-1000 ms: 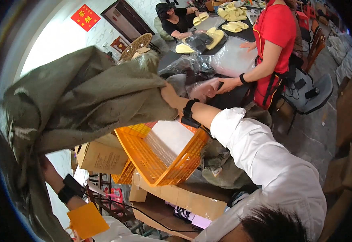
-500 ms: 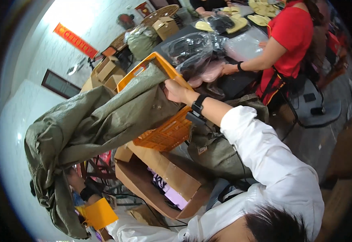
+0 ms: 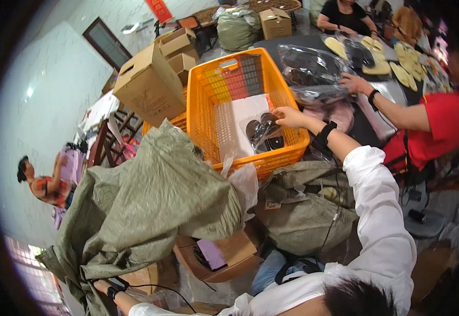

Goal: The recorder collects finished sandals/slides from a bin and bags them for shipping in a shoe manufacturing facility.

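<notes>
An orange plastic crate [image 3: 195,118] stands beyond a grey-green woven sack [image 3: 150,195], which droops in front of it. My left hand [image 3: 102,286] is closed on the sack's lower left edge, its fingers partly hidden by the fabric. Reaching over the crate's right side, my right hand [image 3: 291,117] has its fingers bent together at the top of a clear bag of dark sandals [image 3: 261,131]. The sandals lie inside the crate beside a white sheet [image 3: 234,121].
A cardboard box [image 3: 147,87] stands left of the crate. Another woven sack [image 3: 308,218] and an open carton [image 3: 240,245] lie nearer me. At right, a person in red [image 3: 440,121] handles bagged footwear at the dark table. Another person [image 3: 55,181] is at far left.
My right hand has let go of the sack and moved right, to the sandals in the crate. The sack has dropped, uncovering the crate's inside. The whole view has shifted.
</notes>
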`<state>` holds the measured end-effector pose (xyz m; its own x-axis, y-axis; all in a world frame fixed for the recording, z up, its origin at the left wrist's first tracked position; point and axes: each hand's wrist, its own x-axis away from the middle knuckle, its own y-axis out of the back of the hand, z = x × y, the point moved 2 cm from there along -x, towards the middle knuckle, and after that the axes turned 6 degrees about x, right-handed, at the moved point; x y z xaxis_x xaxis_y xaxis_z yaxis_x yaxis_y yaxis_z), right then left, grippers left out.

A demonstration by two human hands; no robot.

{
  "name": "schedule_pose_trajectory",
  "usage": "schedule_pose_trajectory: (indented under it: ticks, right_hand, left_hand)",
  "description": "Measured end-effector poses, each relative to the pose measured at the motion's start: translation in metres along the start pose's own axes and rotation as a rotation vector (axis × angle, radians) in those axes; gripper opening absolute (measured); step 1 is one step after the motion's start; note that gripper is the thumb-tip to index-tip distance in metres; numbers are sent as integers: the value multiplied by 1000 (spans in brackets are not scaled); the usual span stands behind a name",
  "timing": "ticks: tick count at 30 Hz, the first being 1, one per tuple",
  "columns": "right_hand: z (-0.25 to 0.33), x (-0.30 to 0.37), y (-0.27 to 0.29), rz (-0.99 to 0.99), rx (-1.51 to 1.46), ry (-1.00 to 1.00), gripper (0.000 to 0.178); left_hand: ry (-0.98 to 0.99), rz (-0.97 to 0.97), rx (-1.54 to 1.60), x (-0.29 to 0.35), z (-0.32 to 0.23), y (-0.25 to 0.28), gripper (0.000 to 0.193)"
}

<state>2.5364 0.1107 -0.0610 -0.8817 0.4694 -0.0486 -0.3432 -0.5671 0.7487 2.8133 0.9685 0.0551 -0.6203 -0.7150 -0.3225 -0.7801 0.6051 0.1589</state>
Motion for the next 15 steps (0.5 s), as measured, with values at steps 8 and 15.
schedule_pose_trajectory:
  ticks: [8,15]
  right_hand:
    - [4,-105,-41,460,516,-106,42]
    - [-62,-94,-154,931,1051,-37,54]
  left_hand:
    - [79,229,-693,48,79,-14,31]
    - [36,23,-721,-7,210,31,17]
